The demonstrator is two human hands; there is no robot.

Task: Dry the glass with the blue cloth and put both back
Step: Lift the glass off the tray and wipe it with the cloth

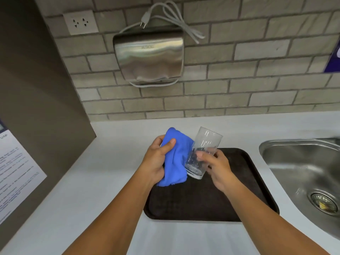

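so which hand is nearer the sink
Right. The right hand holds the glass over the tray, just left of the sink; the left hand, gripping the blue cloth, is farther left.

Tilted clear glass (pixel 202 153) against bunched blue cloth (pixel 173 159)

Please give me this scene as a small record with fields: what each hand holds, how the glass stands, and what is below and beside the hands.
left hand: left hand grips the blue cloth
right hand: right hand holds the glass near its base
glass: empty, tilted, rim up and away from the person, lifted off the tray
cloth and glass: touching at the side of the glass
below: dark tray on a white counter
to the right: steel sink
on the wall: metal hand dryer, its plug not in the socket
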